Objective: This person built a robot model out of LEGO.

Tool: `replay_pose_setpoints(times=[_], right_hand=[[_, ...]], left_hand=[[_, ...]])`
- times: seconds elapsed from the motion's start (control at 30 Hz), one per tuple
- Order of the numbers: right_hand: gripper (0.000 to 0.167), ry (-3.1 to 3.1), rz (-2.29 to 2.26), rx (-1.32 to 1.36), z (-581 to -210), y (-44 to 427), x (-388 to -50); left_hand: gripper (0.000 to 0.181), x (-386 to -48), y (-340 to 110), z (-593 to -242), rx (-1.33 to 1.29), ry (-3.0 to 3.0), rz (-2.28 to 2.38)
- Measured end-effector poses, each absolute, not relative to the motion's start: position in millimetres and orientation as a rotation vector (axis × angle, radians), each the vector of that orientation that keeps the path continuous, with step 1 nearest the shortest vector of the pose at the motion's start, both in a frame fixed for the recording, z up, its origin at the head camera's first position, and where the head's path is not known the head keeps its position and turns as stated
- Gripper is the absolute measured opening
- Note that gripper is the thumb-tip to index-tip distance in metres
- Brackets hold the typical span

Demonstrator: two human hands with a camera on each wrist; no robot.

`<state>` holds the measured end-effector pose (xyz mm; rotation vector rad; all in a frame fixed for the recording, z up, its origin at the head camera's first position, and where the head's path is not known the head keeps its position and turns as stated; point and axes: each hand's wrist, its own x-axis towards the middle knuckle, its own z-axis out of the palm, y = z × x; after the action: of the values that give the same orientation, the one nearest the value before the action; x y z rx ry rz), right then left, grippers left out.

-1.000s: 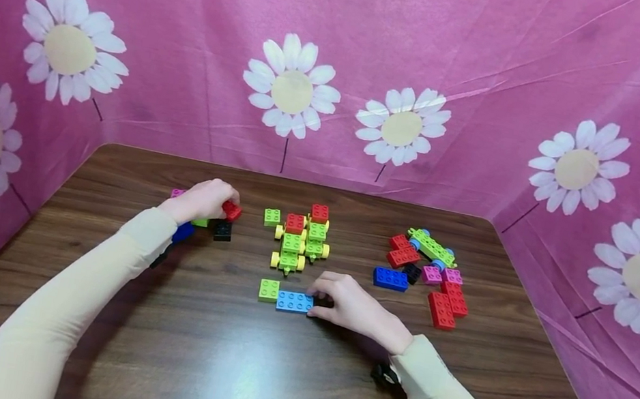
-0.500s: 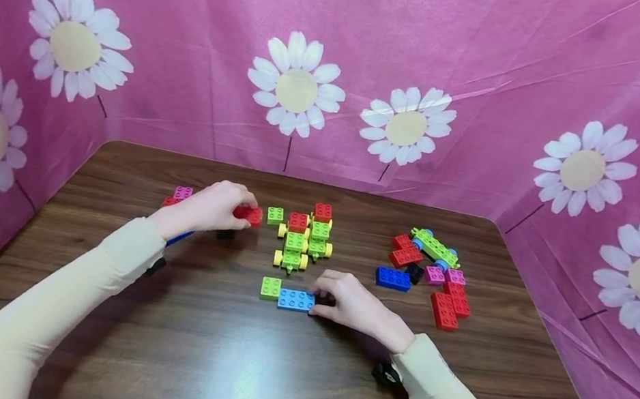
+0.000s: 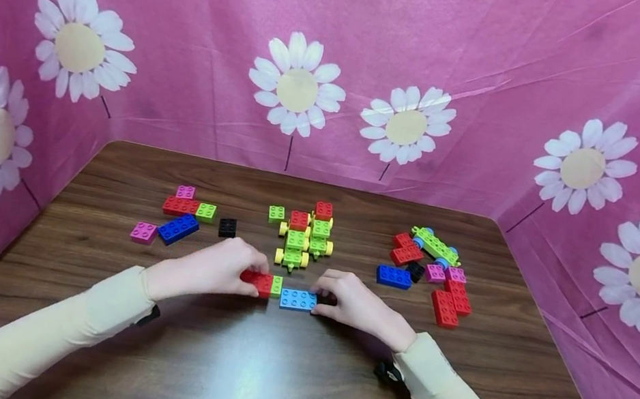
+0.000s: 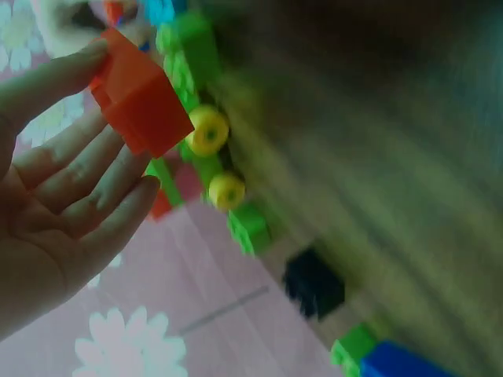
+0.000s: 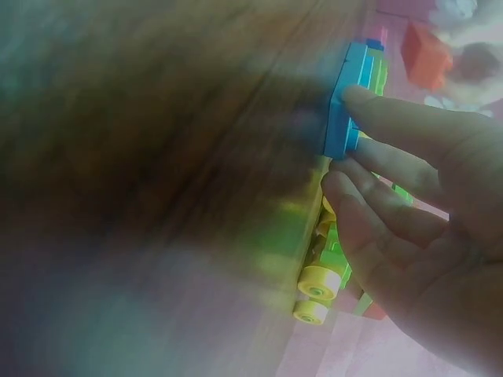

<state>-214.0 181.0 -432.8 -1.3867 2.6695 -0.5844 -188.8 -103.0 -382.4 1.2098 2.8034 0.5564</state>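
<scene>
My left hand (image 3: 210, 271) pinches a red brick (image 3: 262, 283) over the left part of a lime brick (image 3: 277, 286). In the left wrist view the red brick (image 4: 145, 98) is held between thumb and fingers, tilted, with a gap to the bricks behind it. A light blue brick (image 3: 298, 300) lies just right of the lime one, its right end gripped by my right hand (image 3: 362, 308). The right wrist view shows the thumb on the side of the blue brick (image 5: 346, 102). Whether red and lime touch, I cannot tell.
Behind the hands stand two lime wheeled builds (image 3: 295, 241) with red bricks on top, beside a small lime brick (image 3: 276, 214). Loose bricks, among them a blue one (image 3: 178, 229) and a black one (image 3: 227, 227), lie at the left. More bricks and a lime wheeled base (image 3: 436, 246) are at the right.
The left hand has carried the red brick from the back left toward the front, up to the lime brick, uncovering the bricks at the left. My right hand has stayed at the light blue brick.
</scene>
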Motion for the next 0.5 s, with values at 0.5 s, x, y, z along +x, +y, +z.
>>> replay_pose_setpoints(times=[0.5], right_hand=[[0.025,2.634,-0.586,-1.379,-430,180,-209]], left_hand=[[0.018,-171,-84,-406,1.204,2.896,0.476]])
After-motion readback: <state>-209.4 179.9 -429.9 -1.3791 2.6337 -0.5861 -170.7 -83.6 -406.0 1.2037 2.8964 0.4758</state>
